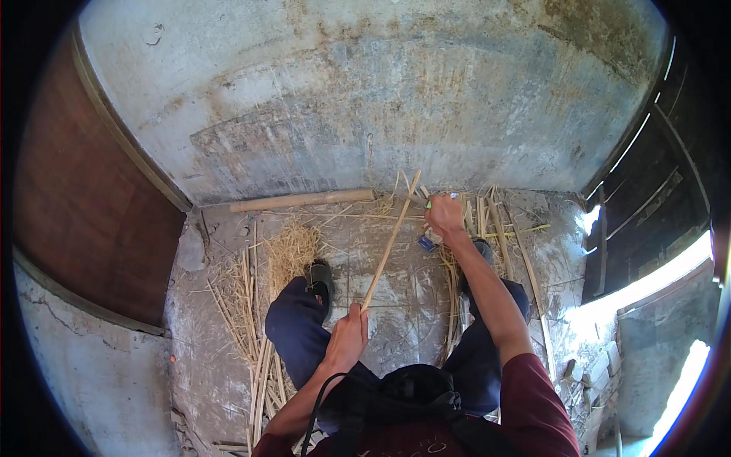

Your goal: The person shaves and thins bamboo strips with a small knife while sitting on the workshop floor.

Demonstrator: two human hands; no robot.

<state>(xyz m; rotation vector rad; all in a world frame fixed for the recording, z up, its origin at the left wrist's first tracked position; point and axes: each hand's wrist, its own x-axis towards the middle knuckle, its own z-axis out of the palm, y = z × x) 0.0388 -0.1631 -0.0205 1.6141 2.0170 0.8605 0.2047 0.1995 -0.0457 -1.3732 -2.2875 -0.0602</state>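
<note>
My left hand (348,339) is closed around the lower end of a long, thin bamboo strip (391,238), which slants up and away to the right toward the wall. Further forward, my right hand (445,215) is a fist to the right of the strip's far part, a little apart from it. Green and white bits of a small object (429,204) poke out of that fist; the rest is hidden by the fingers, so its kind is unclear. On the floor just below the fist lies a small blue packet (426,243).
A thick bamboo pole (304,199) lies along the foot of the stained wall (365,114). Pale shavings (293,251) and split strips (259,381) cover the floor at left; more strips (525,259) lie at right. Rubble (598,369) sits at lower right, a brown door panel (91,183) at left.
</note>
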